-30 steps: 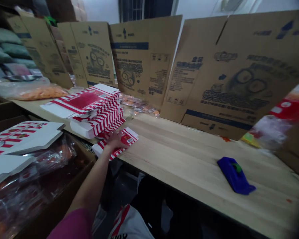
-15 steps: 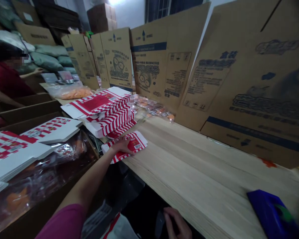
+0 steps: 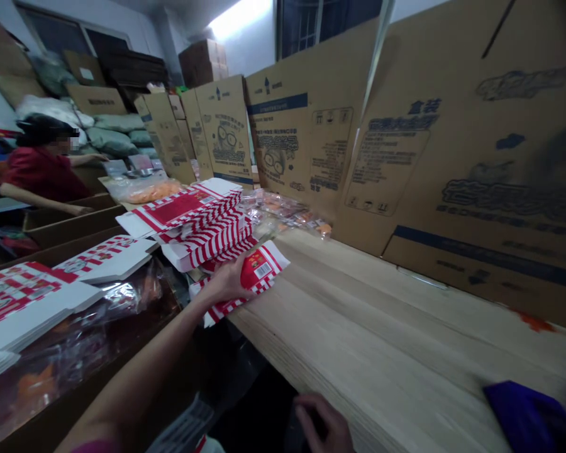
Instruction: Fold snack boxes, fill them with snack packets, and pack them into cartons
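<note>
**Holding a flattened red-and-white carton (image 3: pixel 259 277) above the wooden surface (image 3: pixel 382 327)**

The left hand (image 3: pixel 229 283) grasps the carton by its near part, with the fingers wrapped over it. The carton is tilted, with its far end raised, and sits at the surface's near edge, just beside a stack of matching cartons (image 3: pixel 198 220). The right hand (image 3: pixel 321 423) is low, below that edge, its fingers loosely curled and holding nothing visible.

Behind the stack lie clear packets of orange food (image 3: pixel 283 211). Upright corrugated cardboard sheets (image 3: pixel 302 145), printed with a bespectacled cartoon face, stand along the far side of the surface. To the left, more flat cartons (image 3: pixel 23 302) rest beside a clear plastic bag (image 3: pixel 113 314) of orange contents. A blurred dark blue object (image 3: pixel 526 418) sits at the right edge of the view. Farther left, a co-worker in a red top (image 3: pixel 42 173) sits among brown boxes (image 3: pixel 70 220), one arm extended.
</note>
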`<move>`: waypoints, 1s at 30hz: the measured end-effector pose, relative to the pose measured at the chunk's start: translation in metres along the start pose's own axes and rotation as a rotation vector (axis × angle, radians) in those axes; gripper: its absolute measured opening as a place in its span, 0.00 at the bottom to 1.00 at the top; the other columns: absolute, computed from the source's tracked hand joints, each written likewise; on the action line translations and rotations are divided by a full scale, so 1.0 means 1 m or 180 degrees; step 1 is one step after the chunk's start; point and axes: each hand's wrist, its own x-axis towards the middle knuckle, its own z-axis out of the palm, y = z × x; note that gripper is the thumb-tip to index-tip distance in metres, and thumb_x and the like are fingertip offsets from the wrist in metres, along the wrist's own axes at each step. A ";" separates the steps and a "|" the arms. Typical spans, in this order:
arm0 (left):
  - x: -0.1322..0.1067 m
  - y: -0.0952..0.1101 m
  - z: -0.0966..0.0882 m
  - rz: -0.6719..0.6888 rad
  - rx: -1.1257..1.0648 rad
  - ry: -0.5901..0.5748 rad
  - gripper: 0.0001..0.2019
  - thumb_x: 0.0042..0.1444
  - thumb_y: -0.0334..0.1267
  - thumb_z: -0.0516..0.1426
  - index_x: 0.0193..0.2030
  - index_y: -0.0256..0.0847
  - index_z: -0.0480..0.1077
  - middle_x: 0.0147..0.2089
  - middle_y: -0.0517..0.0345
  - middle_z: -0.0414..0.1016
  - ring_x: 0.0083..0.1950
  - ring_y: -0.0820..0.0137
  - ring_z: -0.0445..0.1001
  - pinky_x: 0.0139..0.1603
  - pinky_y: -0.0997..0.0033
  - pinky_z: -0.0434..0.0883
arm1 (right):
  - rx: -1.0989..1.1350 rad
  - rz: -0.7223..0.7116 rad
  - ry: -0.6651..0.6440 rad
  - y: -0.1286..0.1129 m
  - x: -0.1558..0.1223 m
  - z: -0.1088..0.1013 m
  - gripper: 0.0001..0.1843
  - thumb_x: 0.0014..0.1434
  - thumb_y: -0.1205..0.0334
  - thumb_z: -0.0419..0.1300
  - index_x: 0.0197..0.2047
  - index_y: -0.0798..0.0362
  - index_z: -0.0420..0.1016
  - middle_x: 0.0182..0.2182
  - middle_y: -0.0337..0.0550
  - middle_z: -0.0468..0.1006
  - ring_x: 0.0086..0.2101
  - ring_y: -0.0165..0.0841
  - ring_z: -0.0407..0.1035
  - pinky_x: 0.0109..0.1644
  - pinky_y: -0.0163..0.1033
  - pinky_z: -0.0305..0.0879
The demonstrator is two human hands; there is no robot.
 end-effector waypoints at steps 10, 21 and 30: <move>-0.114 0.097 0.056 0.1115 -0.1714 0.0176 0.59 0.28 0.52 0.71 0.69 0.40 0.53 0.63 0.37 0.66 0.62 0.42 0.64 0.62 0.41 0.59 | 0.1634 0.0801 -0.0074 -0.054 0.035 0.001 0.22 0.49 0.54 0.71 0.47 0.50 0.76 0.44 0.48 0.82 0.45 0.45 0.76 0.51 0.49 0.72; -0.115 0.099 0.107 0.0444 -0.4292 -0.1064 0.43 0.36 0.41 0.71 0.61 0.40 0.61 0.55 0.45 0.72 0.55 0.53 0.72 0.56 0.55 0.70 | 0.1244 0.0905 0.0341 -0.041 0.003 -0.049 0.17 0.53 0.53 0.68 0.43 0.53 0.79 0.41 0.48 0.83 0.43 0.48 0.76 0.51 0.53 0.70; -0.115 0.105 0.107 0.0113 -0.5013 -0.1517 0.18 0.47 0.47 0.66 0.40 0.37 0.73 0.40 0.52 0.80 0.42 0.62 0.78 0.45 0.65 0.74 | 0.1398 0.1040 0.0431 -0.046 0.025 -0.069 0.18 0.46 0.52 0.72 0.37 0.53 0.81 0.33 0.46 0.84 0.33 0.43 0.78 0.38 0.46 0.75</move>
